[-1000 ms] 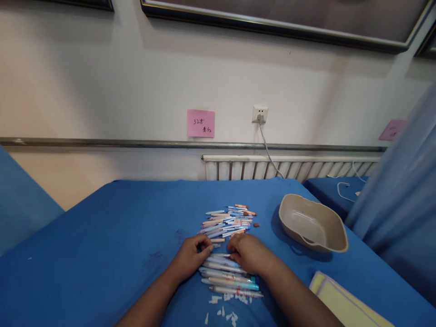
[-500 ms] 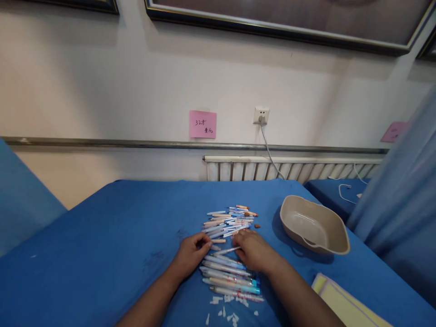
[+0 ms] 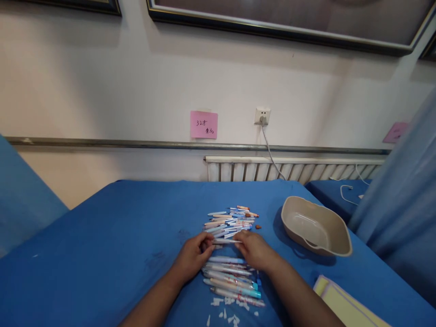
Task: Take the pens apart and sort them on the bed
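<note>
A slim, pale pen [image 3: 226, 241] lies level between my two hands. My left hand [image 3: 193, 254] is closed, its thumb and fingertips pinching the pen's left end. On the other end, my right hand [image 3: 256, 249] grips with bent fingers. Just beyond the hands is a heap of pen parts [image 3: 227, 223], with white refill-like sticks and pale blue and peach barrels. Nearer to me, several pens [image 3: 230, 274] are laid side by side, some with clear or blue ends. Small white plastic pieces [image 3: 231, 301] are scattered below them.
A beige plastic basin [image 3: 316, 227] stands on the blue-covered table [image 3: 119, 236] to the right. Yellow sheets or pads [image 3: 344, 304] lie at the front right. A small brown piece [image 3: 258, 226] sits beside the heap. Behind are a radiator [image 3: 252, 171] and a plugged-in cord [image 3: 270, 152].
My right hand has brought the pen up and levelled it, and its left end now meets my left hand's fingers. A blue piece shows near the right ends of the laid-out pens.
</note>
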Available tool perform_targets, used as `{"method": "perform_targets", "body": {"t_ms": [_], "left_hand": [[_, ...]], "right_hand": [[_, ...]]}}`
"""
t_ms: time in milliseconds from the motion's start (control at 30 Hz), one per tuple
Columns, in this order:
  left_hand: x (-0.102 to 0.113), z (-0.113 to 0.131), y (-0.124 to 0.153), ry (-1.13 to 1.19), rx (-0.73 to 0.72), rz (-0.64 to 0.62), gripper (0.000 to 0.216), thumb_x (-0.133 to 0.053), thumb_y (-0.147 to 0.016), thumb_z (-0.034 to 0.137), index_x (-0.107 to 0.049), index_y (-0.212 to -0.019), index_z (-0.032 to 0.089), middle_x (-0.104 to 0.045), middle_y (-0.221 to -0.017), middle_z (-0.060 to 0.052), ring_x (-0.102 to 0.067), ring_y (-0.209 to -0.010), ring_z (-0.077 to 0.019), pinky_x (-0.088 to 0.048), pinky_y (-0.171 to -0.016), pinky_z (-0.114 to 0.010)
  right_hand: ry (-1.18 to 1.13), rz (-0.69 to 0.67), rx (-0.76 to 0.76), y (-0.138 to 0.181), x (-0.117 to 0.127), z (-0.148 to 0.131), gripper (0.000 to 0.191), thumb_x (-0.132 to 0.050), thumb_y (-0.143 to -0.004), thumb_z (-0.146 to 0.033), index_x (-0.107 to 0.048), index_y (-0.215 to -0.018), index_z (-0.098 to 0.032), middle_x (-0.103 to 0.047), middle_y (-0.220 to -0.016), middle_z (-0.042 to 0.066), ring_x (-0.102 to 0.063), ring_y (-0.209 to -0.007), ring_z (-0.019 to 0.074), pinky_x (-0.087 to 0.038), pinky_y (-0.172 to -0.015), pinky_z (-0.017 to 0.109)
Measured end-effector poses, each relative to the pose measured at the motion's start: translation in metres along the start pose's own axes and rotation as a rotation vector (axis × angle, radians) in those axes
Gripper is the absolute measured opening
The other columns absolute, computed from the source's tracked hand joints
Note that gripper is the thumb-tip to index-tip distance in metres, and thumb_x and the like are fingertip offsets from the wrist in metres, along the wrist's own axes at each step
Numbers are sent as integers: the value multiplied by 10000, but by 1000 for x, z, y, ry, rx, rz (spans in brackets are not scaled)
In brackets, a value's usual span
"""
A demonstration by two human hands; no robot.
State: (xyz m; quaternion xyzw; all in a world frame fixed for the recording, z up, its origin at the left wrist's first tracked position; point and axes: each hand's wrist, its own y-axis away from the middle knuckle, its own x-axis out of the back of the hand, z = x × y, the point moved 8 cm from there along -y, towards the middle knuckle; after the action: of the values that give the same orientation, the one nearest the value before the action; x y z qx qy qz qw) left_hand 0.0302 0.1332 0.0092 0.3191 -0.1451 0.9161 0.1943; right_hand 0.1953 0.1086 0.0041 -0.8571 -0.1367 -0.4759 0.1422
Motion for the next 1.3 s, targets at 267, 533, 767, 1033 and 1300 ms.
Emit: {"method": "perform_targets", "body": {"t_ms": [267,533,767,1033,1300], "left_hand": [[8,20,3,-104,-168,71,210,-561,-798,291,-598,-993,222,-609,-1023,-56,-524,-978,-215,-402,-874,-320],[2,17,2,-134,-48,-17,327,-383,-892,377,-643,-793,206,-645,-772,-28,-575,-764,-186,-432,-735,-273],[6,24,5,-50,-136,47,238,-485,-846,333,-595,-1022,216,-646,-973,-43,-572,-913,-195,-426,-832,-287],[7,21,4,-51,-136,73,425,-570,-787,334,-517,-1196,231,-600,-1160,-63,-539,-1047,-223,-407,-906,-319],[5,14,4,-70,-70,60,390,-493,-844,369,-513,-1205,220,-664,-1004,-50,-609,-893,-202,-460,-811,-302]], "right_hand": [[-147,30,31,-3,-6,-15,202,-449,-875,-262,-624,-967,-222,-664,-944,23,-580,-893,155,-390,-779,237],[-252,74,52,-4,-3,-17,161,-489,-858,-249,-629,-927,-210,-659,-918,15,-581,-875,149,-406,-761,238],[-278,104,61,-4,-2,-16,154,-491,-853,-236,-629,-917,-211,-652,-892,8,-578,-846,141,-402,-758,234],[-233,89,44,-4,-3,-13,156,-506,-846,-234,-636,-930,-221,-649,-921,16,-573,-883,152,-401,-778,243],[-248,108,66,-4,-1,-14,141,-519,-847,-252,-641,-911,-219,-644,-893,16,-574,-863,151,-401,-762,238]]}}
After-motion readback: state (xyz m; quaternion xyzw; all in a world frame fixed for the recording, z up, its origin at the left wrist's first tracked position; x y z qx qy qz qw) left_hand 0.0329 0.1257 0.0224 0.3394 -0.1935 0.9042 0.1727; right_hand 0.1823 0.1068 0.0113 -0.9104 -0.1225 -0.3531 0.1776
